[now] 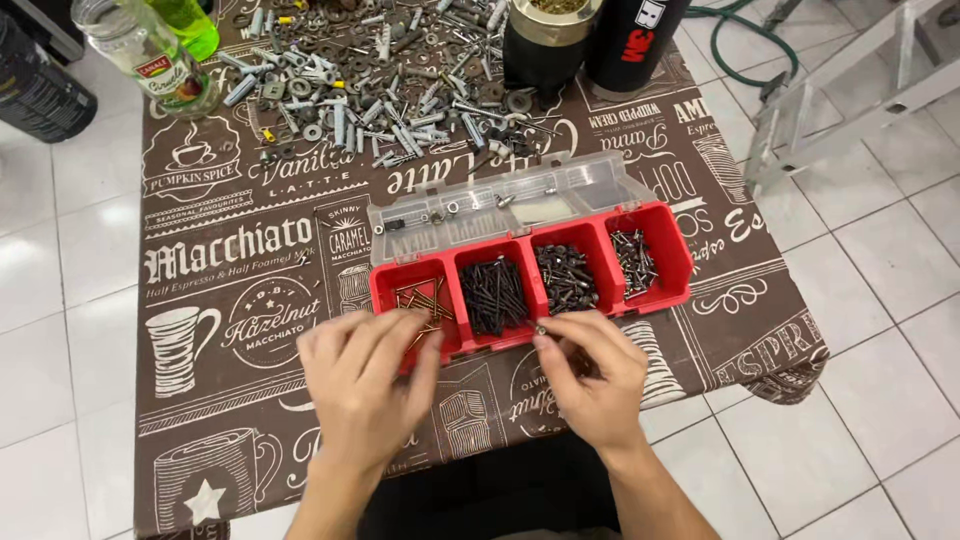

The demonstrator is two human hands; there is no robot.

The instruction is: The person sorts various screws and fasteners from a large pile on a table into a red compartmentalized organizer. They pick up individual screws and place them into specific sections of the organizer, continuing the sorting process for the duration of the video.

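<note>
A red organiser box [676,240] with an open clear lid [500,205] sits on the table in the head view. Its compartments hold brass screws at the left, black screws, dark bolts and small silver screws at the right. My left hand [365,375] rests at the box's front left corner, fingers over the brass screws. My right hand [592,375] is at the front wall below the dark-bolt compartment, pinching a small screw [541,328] between thumb and forefinger.
A heap of loose grey screws, washers and wall plugs [380,80] covers the far side of the brown printed tablecloth [230,300]. A glass jar [150,55], a dark tin [545,40] and a black can [635,40] stand at the back. A metal ladder [850,85] lies on the tiled floor right.
</note>
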